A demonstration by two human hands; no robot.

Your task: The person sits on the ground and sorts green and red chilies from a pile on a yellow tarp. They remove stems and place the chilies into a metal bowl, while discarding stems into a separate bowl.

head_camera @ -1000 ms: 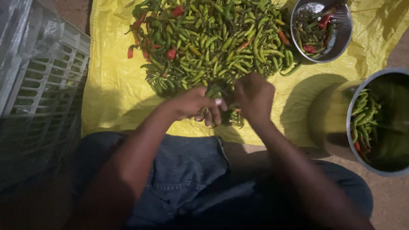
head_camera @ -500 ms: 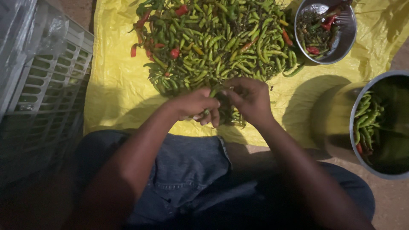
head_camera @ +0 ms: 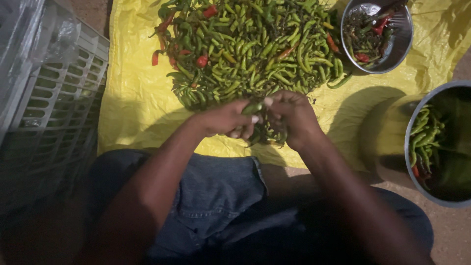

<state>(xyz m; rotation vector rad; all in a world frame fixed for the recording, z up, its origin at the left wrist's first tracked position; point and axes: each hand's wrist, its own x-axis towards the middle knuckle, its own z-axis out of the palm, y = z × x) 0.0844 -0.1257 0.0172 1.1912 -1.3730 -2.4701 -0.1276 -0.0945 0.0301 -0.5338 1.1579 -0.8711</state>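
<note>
Both hands meet over the sheet (head_camera: 142, 108): the left hand (head_camera: 225, 119) and right hand (head_camera: 293, 117) pinch one green chili (head_camera: 253, 107) between closed fingertips. The chili pile (head_camera: 245, 49) lies just beyond the fingers; a bowl (head_camera: 397, 49) stands further right.

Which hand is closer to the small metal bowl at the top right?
The right hand. It lies below and left of the small metal bowl. The left hand is farther left, beside the right one.
</note>
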